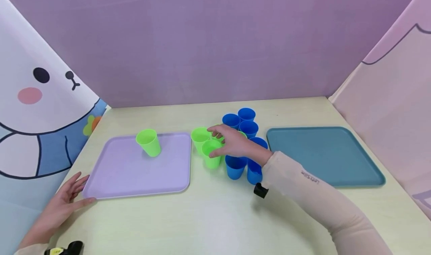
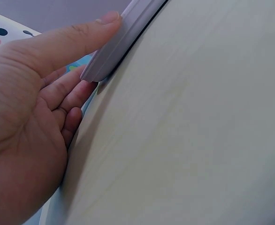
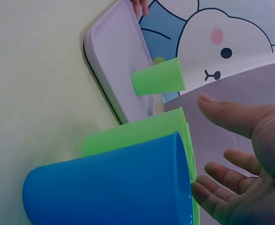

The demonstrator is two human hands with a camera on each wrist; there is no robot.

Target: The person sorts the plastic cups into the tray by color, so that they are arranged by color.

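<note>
My left hand (image 1: 65, 199) rests at the near left corner of a light purple tray (image 1: 111, 180). In the left wrist view its straight thumb touches the tray's rim (image 2: 111, 51), with the other fingers loosely bent on the far side. One green cup (image 1: 150, 143) stands upright on that tray. My right hand (image 1: 234, 141) hovers over a group of green cups, thumb and fingers spread apart around nothing. Below it are a front green cup (image 1: 212, 159) and another green cup (image 1: 199, 137); more green is partly hidden behind the hand. Beside them stands a blue cup (image 3: 109, 183).
Several blue cups stand close together right of the green ones, such as a front blue cup (image 1: 234, 169) and a rear blue cup (image 1: 247, 113). My right forearm partly covers some. A teal tray (image 1: 323, 154) lies at the right. Fabric walls (image 1: 215, 45) border the table (image 1: 208, 221).
</note>
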